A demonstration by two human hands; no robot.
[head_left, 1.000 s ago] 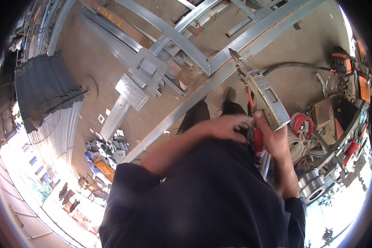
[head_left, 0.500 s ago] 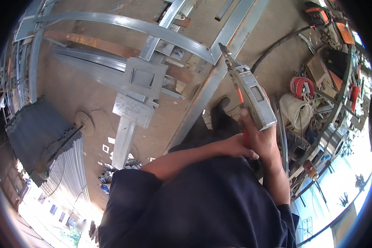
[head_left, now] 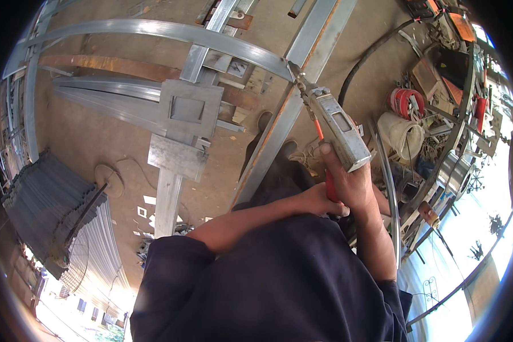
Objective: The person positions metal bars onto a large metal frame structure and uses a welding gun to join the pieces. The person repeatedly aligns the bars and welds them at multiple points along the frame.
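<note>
My right hand point(head_left: 350, 182) is closed round a long hand tool point(head_left: 339, 125). The tool has a grey metal box-shaped body with a rectangular slot, a narrow dark tip, an orange rod along its side and a red grip; its exact kind is unclear. Its tip lies over the corner where a curved-looking steel bar point(head_left: 154, 27) meets a long slanting steel bar point(head_left: 279, 122). My left hand point(head_left: 320, 200) is curled by the red grip, under my right wrist. Most of its fingers are hidden there, and what they hold cannot be made out.
Square metal plates point(head_left: 189, 108) lie on the steel frame to the left. Stacked dark corrugated sheets point(head_left: 51, 199) stand far left. To the right are a red bucket point(head_left: 403, 102), a whitish bucket point(head_left: 402, 134) and a cluttered rack. A black cable point(head_left: 365, 54) crosses the floor.
The view has shifted, with the surroundings sliding left. The tool has swung left with my right hand, its tip closer to the bar corner. My left hand keeps its place under the right wrist.
</note>
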